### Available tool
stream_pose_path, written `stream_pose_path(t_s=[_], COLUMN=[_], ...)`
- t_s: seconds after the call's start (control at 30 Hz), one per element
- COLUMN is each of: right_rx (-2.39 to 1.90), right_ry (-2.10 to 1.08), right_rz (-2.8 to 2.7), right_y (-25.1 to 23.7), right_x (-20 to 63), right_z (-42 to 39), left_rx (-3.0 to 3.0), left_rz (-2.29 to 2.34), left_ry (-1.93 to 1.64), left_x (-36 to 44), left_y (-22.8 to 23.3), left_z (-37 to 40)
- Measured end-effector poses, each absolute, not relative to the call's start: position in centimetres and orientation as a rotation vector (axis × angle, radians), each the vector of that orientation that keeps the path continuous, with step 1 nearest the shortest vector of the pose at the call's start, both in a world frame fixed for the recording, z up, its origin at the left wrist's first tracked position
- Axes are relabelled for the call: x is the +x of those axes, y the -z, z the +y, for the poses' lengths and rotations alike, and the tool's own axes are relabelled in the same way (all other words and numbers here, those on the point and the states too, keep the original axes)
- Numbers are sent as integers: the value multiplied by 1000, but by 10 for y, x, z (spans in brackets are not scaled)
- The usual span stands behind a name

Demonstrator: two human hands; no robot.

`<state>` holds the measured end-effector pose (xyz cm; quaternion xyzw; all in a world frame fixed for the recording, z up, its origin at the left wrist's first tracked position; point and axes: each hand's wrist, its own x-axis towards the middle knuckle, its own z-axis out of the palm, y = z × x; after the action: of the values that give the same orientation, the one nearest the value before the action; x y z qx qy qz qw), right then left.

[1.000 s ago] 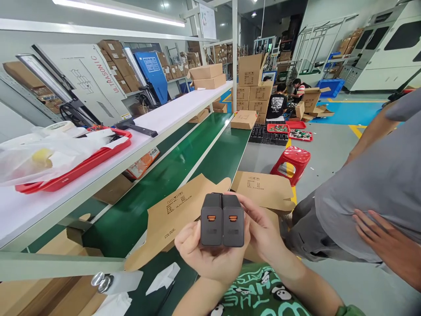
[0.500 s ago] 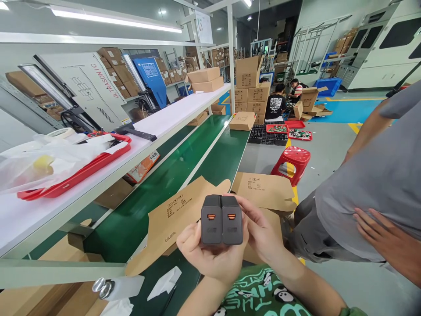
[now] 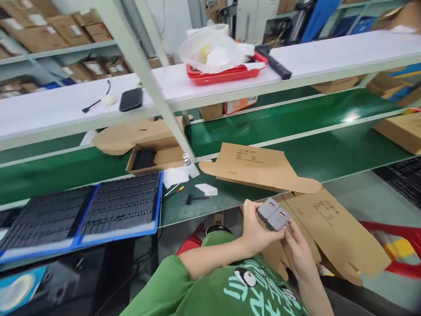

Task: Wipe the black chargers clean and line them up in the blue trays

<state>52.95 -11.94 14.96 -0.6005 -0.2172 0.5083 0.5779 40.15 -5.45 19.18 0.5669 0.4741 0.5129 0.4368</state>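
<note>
Two dark grey charger blocks with orange ports sit side by side, held in front of my chest. My left hand cups them from the left and below. My right hand grips them from the right, fingers on the nearer block. Both hands hover just off the front edge of the green conveyor belt, above flat cardboard sheets.
A blue-edged tray of several black chargers lies at the left. An open carton and a flattened carton rest on the belt. The white shelf above carries a red tray with plastic bags and a black phone. A red stool stands at the right.
My head has swung left and down, so the view now faces the workbench; the standing person in grey is out of view. Both hands still hold the two chargers, now lower right in frame.
</note>
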Motion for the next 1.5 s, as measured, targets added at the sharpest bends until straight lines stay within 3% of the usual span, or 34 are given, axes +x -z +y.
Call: stream_pose_path(t_s=[0.23, 0.67, 1.03, 1.23, 1.37, 1.5], right_rx=[-1502, -1214, -1117, -1007, -941, -1065], right_ry=[-1263, -897, -861, -1093, -1231, -1260], right_rz=[-662, -1681, -1799, -1898, -1917, -1751], right_y=[-118, -226, -244, -237, -206, -173], right_x=[513, 473, 453, 438, 401, 360], right_z=[-113, -39, -19, -9, -5, -4], left_rx=[1427, 1778, 1885, 1737, 1557, 1458], left_rz=[1389, 1259, 1458, 1736, 1919, 1814], left_ry=[-1357, -1895, -2002, -1989, -1862, -1698], left_x=[378, 317, 305, 292, 274, 240], left_y=[-162, -194, -213, -206, -193, -173], left_z=[-56, -6, 5, -18, -47, -49])
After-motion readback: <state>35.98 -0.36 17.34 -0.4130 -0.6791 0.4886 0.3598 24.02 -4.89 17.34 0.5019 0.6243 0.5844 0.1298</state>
